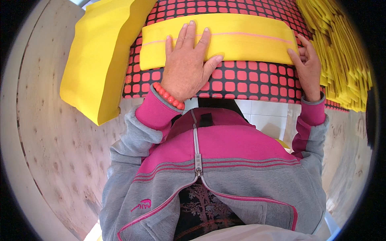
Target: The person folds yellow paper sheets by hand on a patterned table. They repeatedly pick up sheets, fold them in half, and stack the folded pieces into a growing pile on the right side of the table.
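Observation:
A long folded yellow sheet [249,44] lies across the table, with a thin pink line running along it. My left hand [185,66] rests flat on its left half, fingers spread, a red bead bracelet at the wrist. At the sheet's right end is my right hand [309,66], its thumb on the edge and its fingers curled around the end. Whether the sheet is cloth or paper-like I cannot tell.
Larger yellow sheets [90,60] hang over the table's left side. On the right, a thick pile of folded yellow pieces [341,60] droops over the edge. The tabletop cover [257,82] has red rounded squares on black. Pale wooden boards [56,132] stand at the left.

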`<act>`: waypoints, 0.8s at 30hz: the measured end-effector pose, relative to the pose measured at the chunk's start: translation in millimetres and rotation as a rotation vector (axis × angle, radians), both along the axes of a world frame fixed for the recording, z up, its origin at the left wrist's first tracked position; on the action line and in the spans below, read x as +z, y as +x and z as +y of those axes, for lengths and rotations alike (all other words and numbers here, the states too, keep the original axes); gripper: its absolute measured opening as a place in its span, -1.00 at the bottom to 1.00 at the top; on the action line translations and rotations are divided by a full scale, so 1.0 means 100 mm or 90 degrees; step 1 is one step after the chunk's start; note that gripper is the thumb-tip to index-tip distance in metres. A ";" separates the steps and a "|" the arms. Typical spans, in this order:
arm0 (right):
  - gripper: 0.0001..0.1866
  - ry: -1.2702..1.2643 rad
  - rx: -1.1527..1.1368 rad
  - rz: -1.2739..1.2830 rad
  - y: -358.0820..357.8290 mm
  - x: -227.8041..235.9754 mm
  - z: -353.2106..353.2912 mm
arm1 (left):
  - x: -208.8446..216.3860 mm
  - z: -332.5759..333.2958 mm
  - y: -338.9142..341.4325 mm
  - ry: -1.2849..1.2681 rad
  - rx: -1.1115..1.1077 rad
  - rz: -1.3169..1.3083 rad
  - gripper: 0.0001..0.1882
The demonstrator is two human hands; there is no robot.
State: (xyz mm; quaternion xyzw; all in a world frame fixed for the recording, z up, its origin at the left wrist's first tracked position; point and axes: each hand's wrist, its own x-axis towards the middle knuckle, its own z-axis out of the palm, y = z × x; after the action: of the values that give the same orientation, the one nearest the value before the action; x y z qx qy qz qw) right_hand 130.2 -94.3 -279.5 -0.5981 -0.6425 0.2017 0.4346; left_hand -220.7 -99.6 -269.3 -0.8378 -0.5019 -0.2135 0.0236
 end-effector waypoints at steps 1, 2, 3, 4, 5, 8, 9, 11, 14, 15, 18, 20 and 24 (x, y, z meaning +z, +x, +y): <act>-0.45 -0.005 0.000 0.003 0.00 0.01 0.00 | 0.01 -0.03 -0.03 -0.006 0.008 -0.004 -0.27; -0.45 -0.009 -0.002 0.004 0.00 0.01 0.00 | 0.02 -0.07 -0.05 -0.009 0.012 -0.004 -0.27; -0.45 -0.034 -0.004 -0.004 0.00 0.03 -0.01 | 0.03 -0.10 -0.07 -0.013 0.015 -0.005 -0.27; -0.44 -0.028 -0.003 -0.002 -0.01 0.03 -0.01 | 0.03 -0.14 -0.07 -0.016 0.018 -0.006 -0.28; -0.44 -0.021 -0.002 -0.001 -0.01 0.04 -0.01 | 0.03 -0.17 -0.06 -0.015 0.024 -0.005 -0.28; -0.44 -0.034 -0.016 -0.035 -0.02 0.06 -0.02 | 0.03 -0.22 -0.05 -0.002 0.039 -0.006 -0.30; -0.44 -0.042 -0.026 -0.043 -0.02 0.07 -0.02 | 0.04 -0.24 -0.06 0.008 0.042 -0.010 -0.32; -0.45 -0.034 -0.014 -0.022 -0.03 0.07 -0.02 | 0.06 -0.23 -0.08 0.025 0.043 -0.023 -0.38; -0.45 -0.017 -0.007 -0.004 -0.04 0.05 -0.01 | 0.13 -0.21 -0.15 0.049 0.041 -0.028 -0.52; -0.45 -0.011 -0.011 -0.006 -0.04 0.05 -0.01 | 0.15 -0.22 -0.15 0.059 0.038 -0.018 -0.57; -0.44 -0.002 -0.011 -0.021 -0.03 0.02 -0.01 | 0.24 -0.14 -0.15 0.099 0.031 0.030 -0.71; -0.45 0.011 -0.007 -0.005 -0.03 0.01 -0.01 | 0.30 -0.06 -0.13 0.061 0.048 0.085 -0.72; -0.44 0.011 -0.032 -0.048 -0.01 0.02 -0.01 | 0.34 0.21 -0.01 0.112 0.086 0.158 -0.59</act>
State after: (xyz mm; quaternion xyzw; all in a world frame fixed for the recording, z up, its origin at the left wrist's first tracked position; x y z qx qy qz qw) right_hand 129.1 -94.8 -277.3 -0.6171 -0.6450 0.1624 0.4204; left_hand -221.5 -78.2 -235.1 -0.8171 -0.5295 -0.1493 0.1725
